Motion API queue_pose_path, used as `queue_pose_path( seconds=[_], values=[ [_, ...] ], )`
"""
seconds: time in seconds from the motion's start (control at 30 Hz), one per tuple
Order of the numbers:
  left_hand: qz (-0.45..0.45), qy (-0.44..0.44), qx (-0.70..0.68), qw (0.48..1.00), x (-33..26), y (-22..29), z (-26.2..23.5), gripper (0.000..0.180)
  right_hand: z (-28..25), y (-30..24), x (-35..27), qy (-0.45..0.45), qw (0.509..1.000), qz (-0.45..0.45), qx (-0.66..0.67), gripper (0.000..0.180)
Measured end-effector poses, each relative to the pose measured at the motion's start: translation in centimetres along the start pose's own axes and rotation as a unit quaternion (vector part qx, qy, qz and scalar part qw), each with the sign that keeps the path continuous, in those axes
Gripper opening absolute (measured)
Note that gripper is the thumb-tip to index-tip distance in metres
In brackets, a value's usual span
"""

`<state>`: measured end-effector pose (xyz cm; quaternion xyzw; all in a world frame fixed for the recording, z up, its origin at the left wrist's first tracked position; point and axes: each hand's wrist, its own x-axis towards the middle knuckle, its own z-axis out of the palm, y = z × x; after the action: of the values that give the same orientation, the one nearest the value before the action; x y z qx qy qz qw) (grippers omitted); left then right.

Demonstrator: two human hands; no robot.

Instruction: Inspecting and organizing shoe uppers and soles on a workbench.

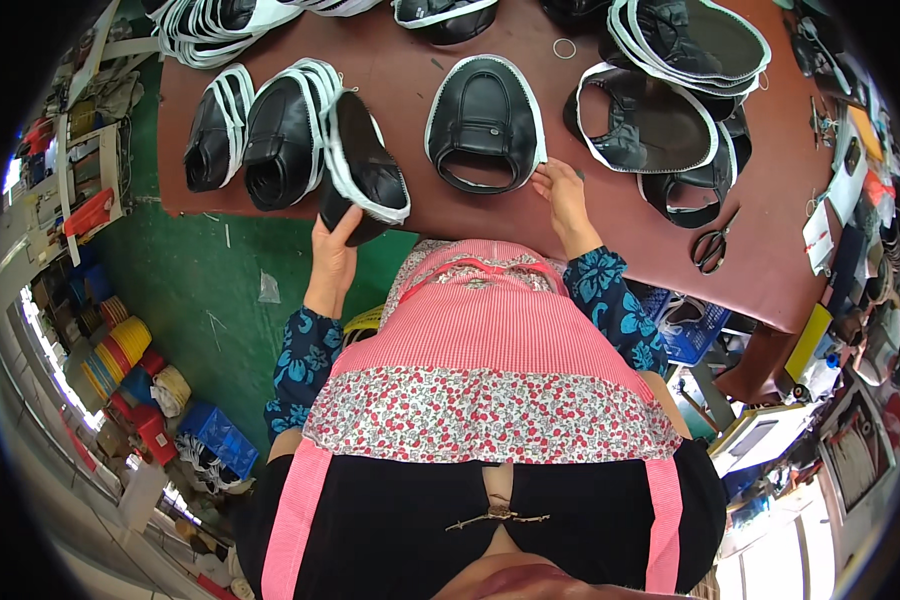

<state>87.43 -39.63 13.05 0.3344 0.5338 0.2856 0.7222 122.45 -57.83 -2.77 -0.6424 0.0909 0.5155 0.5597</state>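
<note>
On the brown table lies a black leather shoe upper (pixel 483 105) with a white edge, its toe pointing away from me and its opening near me. My right hand (pixel 562 200) pinches the white edge at its near right corner. My left hand (pixel 337 250) grips another black shoe upper (pixel 365 165), thumb on top, tilted on its side at the table's front edge. Its white edge runs along both sides. Right against it stands a stack of black uppers (pixel 275 140), with a smaller stack (pixel 215 130) farther left. The fingers under the left upper are hidden.
Loose uppers (pixel 660 130) and a pile of uppers (pixel 705 45) lie at the right. Black scissors (pixel 710 250) rest near the table's front right edge. More uppers (pixel 225 25) line the far side. A blue basket (pixel 695 335) sits below the table, another blue crate (pixel 220 440) on the green floor.
</note>
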Motion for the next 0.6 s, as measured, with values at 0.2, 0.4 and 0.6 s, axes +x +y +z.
queue_pose_path(
  seconds=[0.2, 0.4, 0.6],
  values=[
    [0.039, -0.086, 0.226, 0.97, -0.8, -2.2, 3.6, 0.043, -0.1, -1.0, -0.1, 0.07, 0.941, -0.175, -0.28, 0.041],
    [-0.023, -0.17, 0.186, 0.968, -0.8, -2.8, 6.7, 0.041, -2.5, 0.8, -1.4, 0.318, 0.752, -0.296, -0.496, 0.047],
    [0.127, -0.252, 0.36, 0.889, 2.8, -7.4, 10.6, 0.059, 2.0, -3.1, 0.9, 0.118, 0.792, -0.395, -0.451, 0.038]
  ],
)
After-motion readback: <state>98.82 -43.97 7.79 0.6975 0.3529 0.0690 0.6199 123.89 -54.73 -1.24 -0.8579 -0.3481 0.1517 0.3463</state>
